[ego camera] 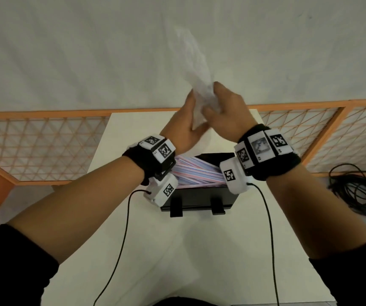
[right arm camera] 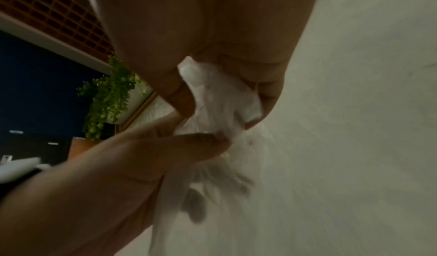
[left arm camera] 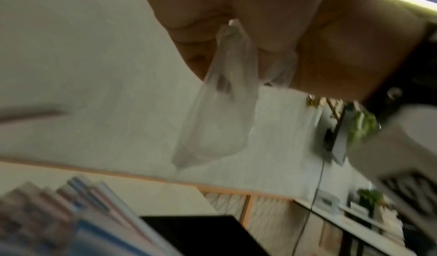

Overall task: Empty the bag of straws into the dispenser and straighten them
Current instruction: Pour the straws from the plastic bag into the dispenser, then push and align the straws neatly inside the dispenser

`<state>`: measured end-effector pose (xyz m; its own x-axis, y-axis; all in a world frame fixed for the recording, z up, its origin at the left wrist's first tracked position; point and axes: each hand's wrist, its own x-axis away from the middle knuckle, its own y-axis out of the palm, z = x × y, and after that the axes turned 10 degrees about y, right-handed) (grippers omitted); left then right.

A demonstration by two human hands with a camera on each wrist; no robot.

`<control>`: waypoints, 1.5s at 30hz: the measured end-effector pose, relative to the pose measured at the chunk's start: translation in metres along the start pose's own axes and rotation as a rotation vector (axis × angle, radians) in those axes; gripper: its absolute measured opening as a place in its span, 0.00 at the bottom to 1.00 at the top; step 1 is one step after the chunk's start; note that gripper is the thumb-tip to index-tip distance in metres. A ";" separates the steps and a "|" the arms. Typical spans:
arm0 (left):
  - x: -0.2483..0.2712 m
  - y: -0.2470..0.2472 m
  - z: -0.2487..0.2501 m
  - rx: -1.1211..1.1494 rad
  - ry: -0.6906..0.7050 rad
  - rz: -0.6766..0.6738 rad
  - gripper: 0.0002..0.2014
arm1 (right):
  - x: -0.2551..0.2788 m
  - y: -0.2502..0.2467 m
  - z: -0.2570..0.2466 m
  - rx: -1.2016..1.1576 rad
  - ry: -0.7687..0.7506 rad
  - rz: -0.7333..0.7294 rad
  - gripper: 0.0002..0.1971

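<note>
Lying on the white table (ego camera: 199,250), nearest the viewer, the black straw dispenser (ego camera: 199,198) is holding a slanted heap of striped straws (ego camera: 196,172). Above and beyond it, the left hand (ego camera: 183,127) and the right hand (ego camera: 230,113) are both gripping the clear plastic bag (ego camera: 199,85), fingers (right arm camera: 203,144) curled and pinching its crumpled film; the bag is blurred and is extending upward against the pale wall (ego camera: 67,51). Behind the table, an orange lattice screen (ego camera: 34,146) is standing.
</note>
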<state>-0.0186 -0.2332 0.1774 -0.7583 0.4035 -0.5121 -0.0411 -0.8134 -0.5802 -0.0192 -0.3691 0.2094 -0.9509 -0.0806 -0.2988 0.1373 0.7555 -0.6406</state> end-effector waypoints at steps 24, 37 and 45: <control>0.143 0.001 -0.214 -0.403 -0.678 -0.496 0.31 | 0.050 0.068 0.117 0.182 0.407 -0.614 0.46; 0.156 -0.021 -0.205 -0.424 -0.695 -0.306 0.23 | 0.065 0.072 0.129 0.239 0.345 -0.574 0.41; 0.178 -0.056 -0.216 -0.455 -0.761 0.017 0.10 | 0.065 0.074 0.137 0.250 0.328 -0.532 0.41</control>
<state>-0.0107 -0.0253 -0.0184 -0.9903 -0.1268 -0.0568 0.1139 -0.5064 -0.8548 -0.0330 -0.4076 0.0462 -0.9365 -0.1690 0.3074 -0.3504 0.4912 -0.7974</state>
